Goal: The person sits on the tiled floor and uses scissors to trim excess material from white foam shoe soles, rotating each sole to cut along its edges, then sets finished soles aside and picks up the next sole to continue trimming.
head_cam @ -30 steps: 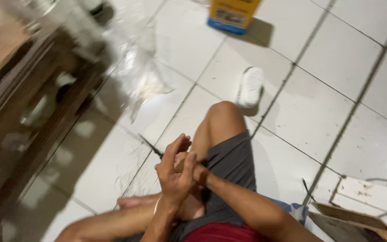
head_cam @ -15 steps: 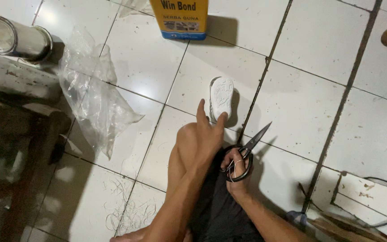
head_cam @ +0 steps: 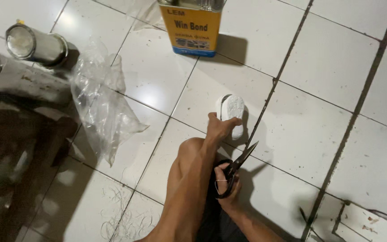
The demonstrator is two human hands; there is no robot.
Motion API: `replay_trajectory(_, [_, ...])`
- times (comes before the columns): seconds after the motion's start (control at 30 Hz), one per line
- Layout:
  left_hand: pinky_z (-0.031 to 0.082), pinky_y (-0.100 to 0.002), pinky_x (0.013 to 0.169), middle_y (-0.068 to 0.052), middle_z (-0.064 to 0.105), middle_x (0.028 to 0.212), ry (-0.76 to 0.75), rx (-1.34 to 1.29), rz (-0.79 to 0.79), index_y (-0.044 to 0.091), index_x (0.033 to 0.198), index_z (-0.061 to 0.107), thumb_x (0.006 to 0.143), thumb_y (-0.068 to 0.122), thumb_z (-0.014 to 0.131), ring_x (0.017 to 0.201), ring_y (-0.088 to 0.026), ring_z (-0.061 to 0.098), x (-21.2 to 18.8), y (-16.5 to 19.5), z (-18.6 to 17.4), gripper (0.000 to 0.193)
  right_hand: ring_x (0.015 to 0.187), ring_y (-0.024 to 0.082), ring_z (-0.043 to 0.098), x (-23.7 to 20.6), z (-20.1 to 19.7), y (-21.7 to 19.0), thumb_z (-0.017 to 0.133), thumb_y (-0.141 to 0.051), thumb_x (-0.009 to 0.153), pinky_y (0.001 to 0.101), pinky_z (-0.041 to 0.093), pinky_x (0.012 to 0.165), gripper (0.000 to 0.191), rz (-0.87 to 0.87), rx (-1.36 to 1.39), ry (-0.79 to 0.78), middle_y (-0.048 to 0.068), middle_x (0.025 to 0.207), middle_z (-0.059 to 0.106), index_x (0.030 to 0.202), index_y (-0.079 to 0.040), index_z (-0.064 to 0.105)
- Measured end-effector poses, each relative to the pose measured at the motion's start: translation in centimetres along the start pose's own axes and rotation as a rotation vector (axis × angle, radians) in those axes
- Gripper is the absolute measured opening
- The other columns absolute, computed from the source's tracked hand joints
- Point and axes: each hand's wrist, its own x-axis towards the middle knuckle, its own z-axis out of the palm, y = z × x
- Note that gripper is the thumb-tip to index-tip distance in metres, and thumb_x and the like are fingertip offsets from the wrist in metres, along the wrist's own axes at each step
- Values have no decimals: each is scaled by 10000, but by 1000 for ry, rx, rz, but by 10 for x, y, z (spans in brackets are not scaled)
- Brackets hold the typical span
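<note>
Head view: scissors (head_cam: 238,166) (right hand (head_cam: 229,190)) point up-right.

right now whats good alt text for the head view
A seated person's left hand grips a small white shoe sole on the white tiled floor, while the right hand holds black scissors. A yellow glue can, a crumpled clear plastic bag and a metal tin lie nearby.

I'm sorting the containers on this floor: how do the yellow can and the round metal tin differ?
The yellow can is boxy, with a printed label, and stands upright. The round metal tin is a bare silver cylinder lying on its side, its end facing the camera. The can stands on open tile; the tin rests against clutter at left. Both are metal.
</note>
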Motion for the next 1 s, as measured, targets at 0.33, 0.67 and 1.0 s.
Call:
replay_trajectory(0.33, [555,-370,930,-147,620,1246,-145,-1243,283,-48,1470,425,866,243,752,1089,-231,645,-42,-3,-27,746,692,82,544,18,-20,8,670,-160,1024,236,448,620,142,-25,160,-12,1,814,600,1021,-35,602])
replay_trajectory(0.67, [601,-474,885,-119,585,1368,569,-847,67,53,1524,270,753,249,812,1161,-217,639,-176,-196,-287,962,783,108,647,38,-26,-2,741,-60,1052,251,531,745,206,-342,-104,-195,89,867,669,1050,81,590])
replay_trajectory(1.0, [528,-352,765,-112,740,993,781,-745,-64,10,1192,697,753,336,757,877,-233,687,-265,-298,-414,550,980,180,731,44,11,-17,685,-16,933,287,559,896,243,-407,-291,-579,125,1063,755,1149,96,687])
